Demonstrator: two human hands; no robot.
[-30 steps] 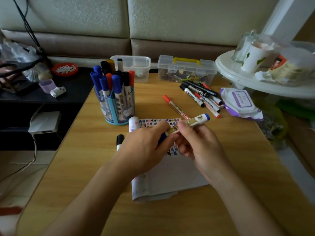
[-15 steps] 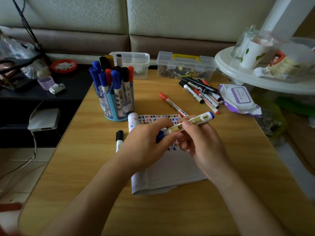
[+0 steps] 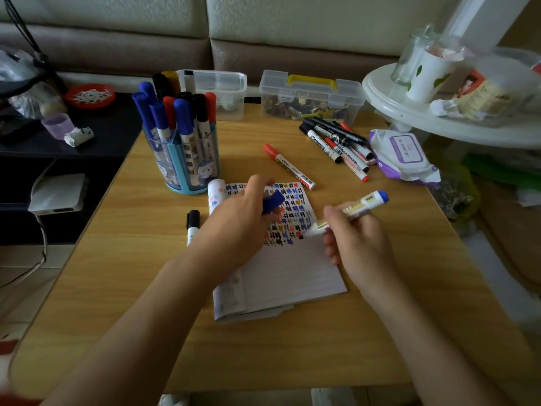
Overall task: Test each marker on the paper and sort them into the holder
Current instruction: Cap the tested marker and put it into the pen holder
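On the wooden counter (image 3: pixel 117 288), centre: lined paper (image 3: pixel 292 273), upper part covered in coloured test marks. Right hand (image 3: pixel 357 238): fingers curled round uncapped blue marker (image 3: pixel 367 201), tip lowered at edge of marks; contact unclear. Left hand (image 3: pixel 240 218): fingers pinching blue cap (image 3: pixel 273 202) over paper. Holder (image 3: pixel 187 168), back left of paper, packed with upright markers. Red marker (image 3: pixel 288 165) and loose marker pile (image 3: pixel 336 145) lie beyond paper.

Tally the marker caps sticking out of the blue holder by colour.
Blue caps: 4
Black caps: 3
Red caps: 2
Yellow cap: 1
Total: 10 caps showing in the holder
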